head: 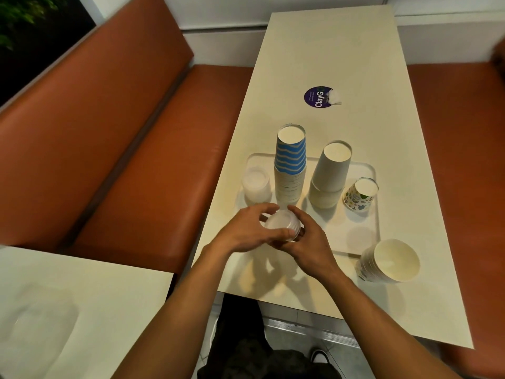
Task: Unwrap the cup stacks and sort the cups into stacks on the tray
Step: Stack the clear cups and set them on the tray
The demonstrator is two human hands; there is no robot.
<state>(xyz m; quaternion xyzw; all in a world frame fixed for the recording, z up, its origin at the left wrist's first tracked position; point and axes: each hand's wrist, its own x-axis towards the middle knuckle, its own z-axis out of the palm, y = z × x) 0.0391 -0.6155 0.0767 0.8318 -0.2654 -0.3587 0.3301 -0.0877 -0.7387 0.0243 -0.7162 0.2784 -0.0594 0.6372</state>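
Our left grip [243, 232] and right grip [311, 243] both curl round the clear cups [281, 224], just above the tray [355, 236], maybe so we can pull them apart for sorting.

Both bare forearms reach in from the bottom and meet over the near edge of the tray [355, 214]. The left hand [243, 232] curls round the left side of a short stack of clear cups [280, 222]. The right hand [310, 243] grips the right side, fingers bent.
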